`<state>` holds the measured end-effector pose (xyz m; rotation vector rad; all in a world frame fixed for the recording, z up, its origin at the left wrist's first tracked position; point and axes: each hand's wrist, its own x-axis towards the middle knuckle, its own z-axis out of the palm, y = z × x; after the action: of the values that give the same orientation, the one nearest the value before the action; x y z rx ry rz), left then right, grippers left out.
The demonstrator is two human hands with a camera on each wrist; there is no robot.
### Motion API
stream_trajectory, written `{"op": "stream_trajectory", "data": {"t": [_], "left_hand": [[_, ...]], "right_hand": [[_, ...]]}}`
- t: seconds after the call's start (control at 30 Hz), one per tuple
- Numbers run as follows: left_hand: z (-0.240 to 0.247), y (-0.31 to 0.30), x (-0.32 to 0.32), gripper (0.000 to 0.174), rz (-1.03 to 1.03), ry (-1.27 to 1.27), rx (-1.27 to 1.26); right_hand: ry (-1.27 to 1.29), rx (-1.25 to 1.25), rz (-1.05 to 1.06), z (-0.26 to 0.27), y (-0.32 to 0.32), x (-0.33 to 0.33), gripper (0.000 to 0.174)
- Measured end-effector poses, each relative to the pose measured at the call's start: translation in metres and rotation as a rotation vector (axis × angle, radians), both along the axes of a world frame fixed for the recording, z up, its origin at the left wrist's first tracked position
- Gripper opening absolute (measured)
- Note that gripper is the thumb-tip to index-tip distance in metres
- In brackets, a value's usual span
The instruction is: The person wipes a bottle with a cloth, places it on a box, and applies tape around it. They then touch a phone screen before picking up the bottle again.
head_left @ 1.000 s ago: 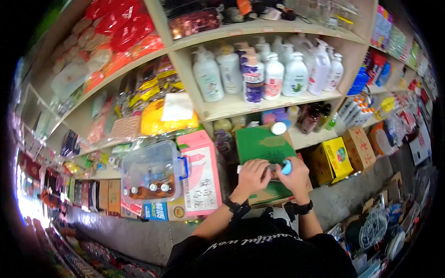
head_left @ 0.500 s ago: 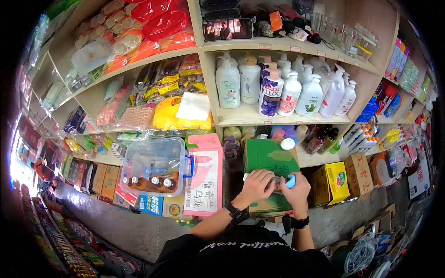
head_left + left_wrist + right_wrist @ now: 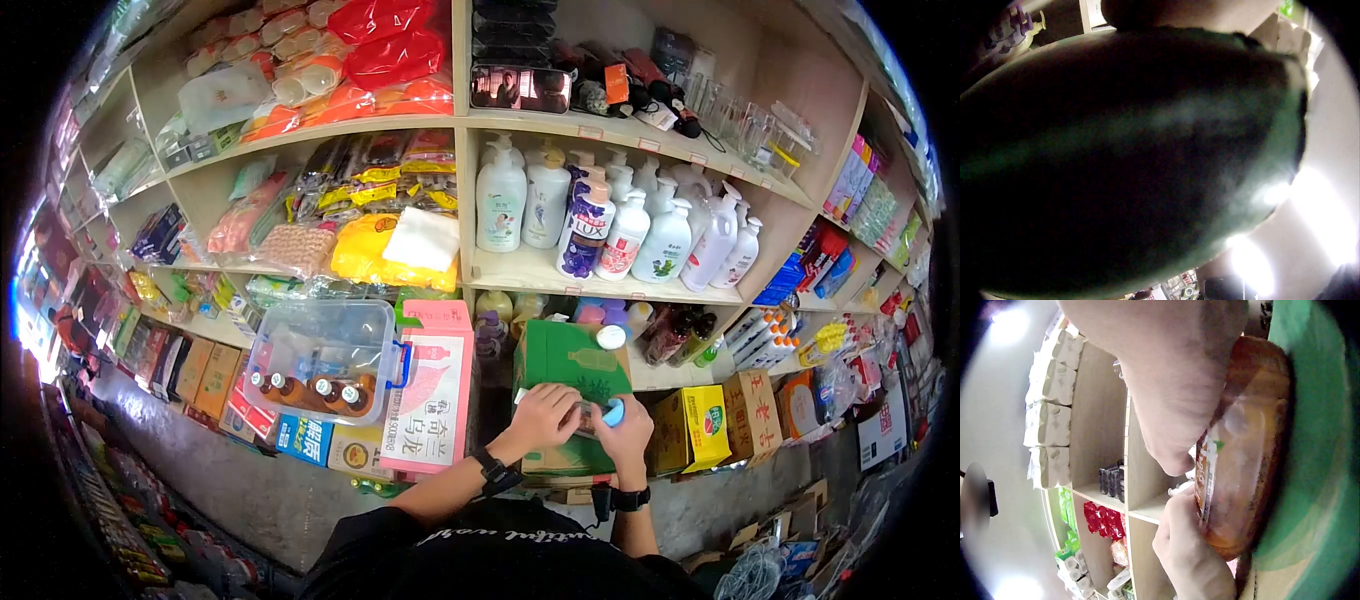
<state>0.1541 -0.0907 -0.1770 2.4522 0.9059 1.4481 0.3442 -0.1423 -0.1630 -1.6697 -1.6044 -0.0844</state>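
We see the left hand (image 3: 550,415) gripping a clear bottle (image 3: 1241,462) of brownish-orange drink, which lies on its side on top of a green carton (image 3: 572,366); its label shows a green mark, its wording too blurred for us to read. The right hand (image 3: 626,434), at the bottle's other end, holds a small blue object (image 3: 614,411) (we cannot tell what it is). Left of the green carton, a pink carton (image 3: 428,400) reads 奇兰乌龙, and a blue box (image 3: 304,440) shows 解质. Brown bottles (image 3: 322,388) with white caps lie in a clear tub (image 3: 330,325). On the shelf behind, a purple pump bottle (image 3: 587,228) says LUX among paler pump bottles (image 3: 664,243).
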Motion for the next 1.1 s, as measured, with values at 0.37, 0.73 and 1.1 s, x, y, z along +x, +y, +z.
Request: {"op": "stream_trajectory", "data": {"t": [0.37,0.73,1.1], "left_hand": [[-0.001,-0.001,-0.002,0.014,-0.023,0.004,-0.028],[0.002,0.002,0.000,0.012,-0.015,0.005,-0.023],[0.000,-0.001,0.001,0.014,0.035,0.039,-0.006]], "right_hand": [[-0.343,-0.072,0.423,0.024,-0.001,0.019,0.080],[-0.378,-0.269,0.428,0.023,0.009,0.021,0.080],[-0.360,-0.176,0.394,0.019,0.012,0.003,0.061]]}}
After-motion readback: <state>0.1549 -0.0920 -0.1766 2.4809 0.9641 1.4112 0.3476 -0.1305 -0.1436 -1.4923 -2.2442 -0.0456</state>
